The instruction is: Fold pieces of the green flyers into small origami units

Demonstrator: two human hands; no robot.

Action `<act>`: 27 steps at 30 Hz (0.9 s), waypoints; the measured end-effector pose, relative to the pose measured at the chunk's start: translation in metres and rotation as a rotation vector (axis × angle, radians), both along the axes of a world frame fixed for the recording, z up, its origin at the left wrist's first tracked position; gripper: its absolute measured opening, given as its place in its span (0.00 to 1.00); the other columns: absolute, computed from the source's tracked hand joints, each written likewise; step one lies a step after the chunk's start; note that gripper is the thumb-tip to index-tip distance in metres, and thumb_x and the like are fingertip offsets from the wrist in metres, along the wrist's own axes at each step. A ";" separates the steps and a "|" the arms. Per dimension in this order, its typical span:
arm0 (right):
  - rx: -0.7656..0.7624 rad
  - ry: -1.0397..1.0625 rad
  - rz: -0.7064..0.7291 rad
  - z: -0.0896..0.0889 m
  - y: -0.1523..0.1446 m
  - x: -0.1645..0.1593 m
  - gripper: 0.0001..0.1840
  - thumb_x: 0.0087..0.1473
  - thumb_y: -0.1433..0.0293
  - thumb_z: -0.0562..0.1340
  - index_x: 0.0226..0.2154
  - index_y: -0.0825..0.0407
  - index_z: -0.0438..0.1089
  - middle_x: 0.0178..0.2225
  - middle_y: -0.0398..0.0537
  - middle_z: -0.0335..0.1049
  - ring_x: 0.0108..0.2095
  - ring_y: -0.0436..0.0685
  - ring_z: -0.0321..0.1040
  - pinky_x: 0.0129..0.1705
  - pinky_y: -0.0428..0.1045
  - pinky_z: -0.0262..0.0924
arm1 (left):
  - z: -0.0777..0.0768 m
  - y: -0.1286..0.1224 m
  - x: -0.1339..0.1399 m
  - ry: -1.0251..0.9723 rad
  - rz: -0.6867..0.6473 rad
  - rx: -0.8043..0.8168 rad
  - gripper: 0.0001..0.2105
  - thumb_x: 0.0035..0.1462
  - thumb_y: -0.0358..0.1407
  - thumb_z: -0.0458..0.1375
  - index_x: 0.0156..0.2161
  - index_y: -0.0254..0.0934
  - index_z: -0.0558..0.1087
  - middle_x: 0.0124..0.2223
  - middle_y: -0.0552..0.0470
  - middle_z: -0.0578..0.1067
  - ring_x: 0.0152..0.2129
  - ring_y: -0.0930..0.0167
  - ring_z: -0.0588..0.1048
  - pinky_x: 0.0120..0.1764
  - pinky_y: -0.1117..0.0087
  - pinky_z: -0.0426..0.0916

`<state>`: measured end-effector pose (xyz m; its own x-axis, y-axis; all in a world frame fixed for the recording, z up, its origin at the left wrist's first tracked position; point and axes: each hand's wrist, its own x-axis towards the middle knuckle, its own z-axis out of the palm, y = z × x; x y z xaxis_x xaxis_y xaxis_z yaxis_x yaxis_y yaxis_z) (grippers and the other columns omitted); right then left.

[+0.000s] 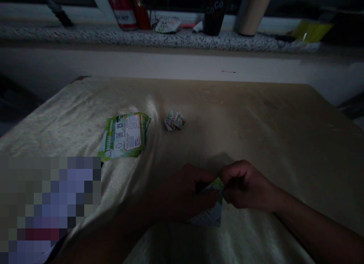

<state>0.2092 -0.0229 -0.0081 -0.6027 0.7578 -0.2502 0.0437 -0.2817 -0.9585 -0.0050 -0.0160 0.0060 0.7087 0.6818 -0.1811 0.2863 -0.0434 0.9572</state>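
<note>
Low in the middle of the view, my left hand [190, 194] is closed on a folded printed leaflet [212, 214], green and white, with the thumb lying across it. My right hand [244, 184] pinches the upper right corner of the same leaflet between thumb and fingers. Part of the leaflet is hidden under the left hand. Farther out on the cloth stands a small folded paper piece [174, 121] with pointed tips. To its left lies a fanned stack of green and white leaflets [122, 137] with printed text and square codes.
A shiny beige cloth covers the table [256, 116]. Behind it runs a speckled stone sill [182, 40] with a red can [122, 10], a dark Coco cup [214, 14], a beige cylinder [254, 14] and a crumpled wrapper [168, 25]. A pixelated patch hides the lower left.
</note>
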 end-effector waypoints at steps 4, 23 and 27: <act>0.009 0.048 -0.010 -0.002 -0.002 -0.004 0.13 0.43 0.78 0.66 0.19 0.53 0.62 0.16 0.31 0.52 0.17 0.41 0.44 0.17 0.38 0.46 | 0.002 0.001 0.002 0.035 -0.010 0.120 0.14 0.59 0.34 0.58 0.23 0.35 0.61 0.20 0.62 0.54 0.19 0.79 0.53 0.21 0.75 0.46; 0.061 -0.011 0.030 0.002 -0.001 -0.001 0.14 0.53 0.71 0.65 0.21 0.53 0.61 0.17 0.33 0.51 0.18 0.43 0.44 0.18 0.40 0.42 | 0.002 0.004 -0.003 0.050 -0.058 0.057 0.15 0.62 0.38 0.55 0.25 0.35 0.64 0.21 0.61 0.57 0.18 0.79 0.55 0.21 0.76 0.48; 0.157 -0.022 0.046 0.000 -0.004 0.001 0.16 0.59 0.64 0.61 0.24 0.54 0.65 0.18 0.37 0.57 0.19 0.44 0.51 0.20 0.42 0.47 | 0.005 0.006 -0.004 -0.040 0.025 -0.018 0.15 0.64 0.41 0.55 0.27 0.34 0.66 0.23 0.61 0.57 0.20 0.78 0.56 0.21 0.77 0.51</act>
